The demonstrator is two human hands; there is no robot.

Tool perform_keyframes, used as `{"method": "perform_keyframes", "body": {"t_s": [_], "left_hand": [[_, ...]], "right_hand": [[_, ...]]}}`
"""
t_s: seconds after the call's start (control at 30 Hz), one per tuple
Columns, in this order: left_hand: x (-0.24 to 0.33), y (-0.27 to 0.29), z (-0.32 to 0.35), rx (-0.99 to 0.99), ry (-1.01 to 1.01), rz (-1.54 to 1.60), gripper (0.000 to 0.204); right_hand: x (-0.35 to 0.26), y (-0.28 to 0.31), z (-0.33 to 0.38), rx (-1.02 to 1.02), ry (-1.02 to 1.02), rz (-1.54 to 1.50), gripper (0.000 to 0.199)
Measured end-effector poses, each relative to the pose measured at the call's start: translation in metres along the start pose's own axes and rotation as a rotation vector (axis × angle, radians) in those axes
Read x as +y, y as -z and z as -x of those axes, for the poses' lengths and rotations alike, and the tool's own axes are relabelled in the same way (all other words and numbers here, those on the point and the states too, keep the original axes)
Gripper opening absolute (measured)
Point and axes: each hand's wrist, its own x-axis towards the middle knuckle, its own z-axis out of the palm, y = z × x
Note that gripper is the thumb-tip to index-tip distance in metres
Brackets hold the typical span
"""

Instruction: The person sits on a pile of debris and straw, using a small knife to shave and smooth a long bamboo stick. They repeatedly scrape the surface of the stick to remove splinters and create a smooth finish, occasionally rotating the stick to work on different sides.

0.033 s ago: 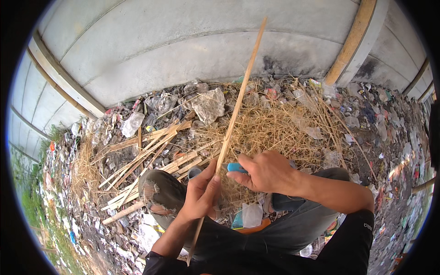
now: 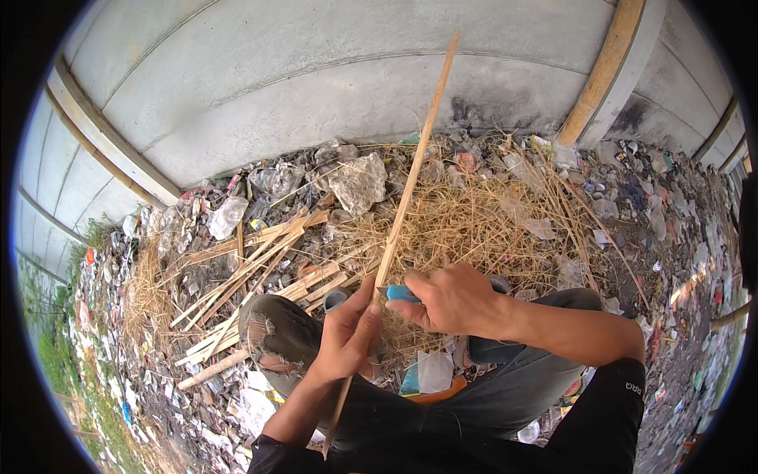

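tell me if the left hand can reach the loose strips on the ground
Probably not without letting go: the left hand is gripping the long strip, and the left knee partly blocks the way to the loose strips.

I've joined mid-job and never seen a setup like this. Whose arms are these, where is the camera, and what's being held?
There is no machine: these are a person's bare hands. The view comes from a wide fisheye camera worn on the head, looking down, so straight edges bend and picture left is the person's left. The left hand has its grip around a long pale strip; the right hand holds a blue tool at the strip, its tip hard to make out. On the littered ground lie more pale sticks, straw-like pieces and a rock, before a grey wall.
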Motion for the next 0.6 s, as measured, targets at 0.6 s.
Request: {"method": "perform_keyframes", "body": {"t_s": [0.6], "left_hand": [[-0.025,-0.001,0.028,0.003,-0.001,-0.133,0.049]], "right_hand": [[0.048,0.016,-0.011,0.072,-0.163,0.010,0.051]]}}
